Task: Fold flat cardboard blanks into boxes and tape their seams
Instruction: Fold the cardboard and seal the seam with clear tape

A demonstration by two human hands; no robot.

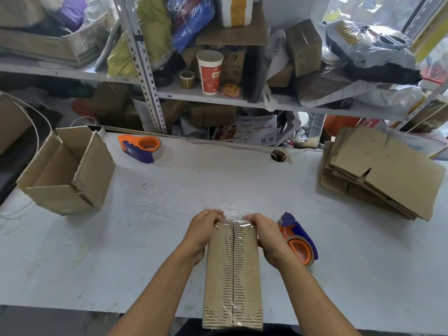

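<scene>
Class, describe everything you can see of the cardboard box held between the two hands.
The cardboard box is brown corrugated board, long and narrow, lying at the near edge of the white table. Its upward face shows two flaps meeting at a centre seam covered by clear tape, with the outer paper torn away in patches, exposing the ribs. The left hand and right hand grip its far end from either side, fingers curled over the edge.
</scene>
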